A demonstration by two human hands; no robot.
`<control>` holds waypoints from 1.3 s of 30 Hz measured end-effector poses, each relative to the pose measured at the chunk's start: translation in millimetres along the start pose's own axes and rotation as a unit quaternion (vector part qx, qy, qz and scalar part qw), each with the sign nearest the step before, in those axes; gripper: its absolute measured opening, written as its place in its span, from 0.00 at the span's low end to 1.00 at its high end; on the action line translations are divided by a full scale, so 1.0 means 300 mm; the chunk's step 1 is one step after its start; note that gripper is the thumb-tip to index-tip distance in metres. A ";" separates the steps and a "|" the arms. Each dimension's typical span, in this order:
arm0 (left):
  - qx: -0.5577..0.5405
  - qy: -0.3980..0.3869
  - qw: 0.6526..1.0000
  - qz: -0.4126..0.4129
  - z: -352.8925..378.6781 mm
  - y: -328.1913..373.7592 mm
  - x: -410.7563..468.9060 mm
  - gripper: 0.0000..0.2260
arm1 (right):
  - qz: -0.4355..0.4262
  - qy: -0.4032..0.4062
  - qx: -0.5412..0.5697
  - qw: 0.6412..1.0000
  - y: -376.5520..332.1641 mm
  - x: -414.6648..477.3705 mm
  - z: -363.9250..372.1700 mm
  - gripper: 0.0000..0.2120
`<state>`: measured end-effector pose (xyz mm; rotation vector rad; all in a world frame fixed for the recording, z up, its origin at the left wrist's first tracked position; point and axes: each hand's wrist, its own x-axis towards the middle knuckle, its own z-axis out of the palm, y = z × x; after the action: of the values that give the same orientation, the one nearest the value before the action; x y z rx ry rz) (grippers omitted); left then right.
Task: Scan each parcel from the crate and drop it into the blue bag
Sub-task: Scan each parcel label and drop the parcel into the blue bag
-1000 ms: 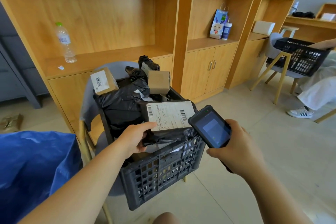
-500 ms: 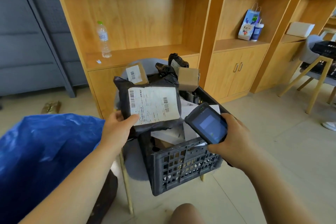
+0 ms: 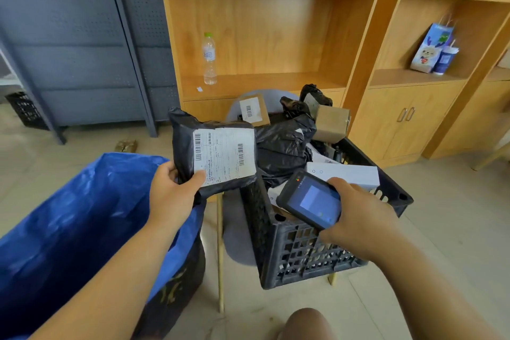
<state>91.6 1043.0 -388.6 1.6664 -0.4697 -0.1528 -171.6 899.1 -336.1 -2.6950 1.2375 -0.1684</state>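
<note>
Head camera: a person's left hand (image 3: 171, 196) pinches a black plastic-wrapped parcel (image 3: 182, 143) by its near-left corner, thumb pressed on the white shipping label (image 3: 225, 154), holding it upright between the black crate (image 3: 303, 251) and the open blue bag (image 3: 69, 215) at left. One second earlier the same parcel lay flat atop the crate's heap; it has since been lifted clear and swung left, barcodes turned to face the viewer. The right hand (image 3: 361, 218) is wrapped round a handheld scanner (image 3: 311, 201), screen lit, its far end pointing toward the label from the near right. Whether the scan has registered cannot be told. More parcels, black bags and boxes, remain in the crate, so the job looks far from finished; this one appears close to its drop into the bag.
</note>
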 end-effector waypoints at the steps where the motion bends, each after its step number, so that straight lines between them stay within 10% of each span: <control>1: -0.002 0.003 1.000 0.000 -0.012 -0.004 0.000 0.15 | -0.002 0.006 -0.005 1.000 -0.006 0.002 0.003 0.35; 32: 0.050 0.182 0.973 -0.131 -0.471 -0.258 -0.045 0.19 | -0.132 -0.038 -0.062 0.989 -0.374 0.069 0.121 0.40; 39: 0.109 0.042 0.972 -0.205 -0.480 -0.278 -0.028 0.28 | -0.131 -0.045 -0.050 0.989 -0.370 0.055 0.134 0.38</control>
<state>154.6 1185.1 -448.6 1.9635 -0.0734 -0.3438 -71.6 962.0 -352.4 -2.9089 0.8867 -0.0182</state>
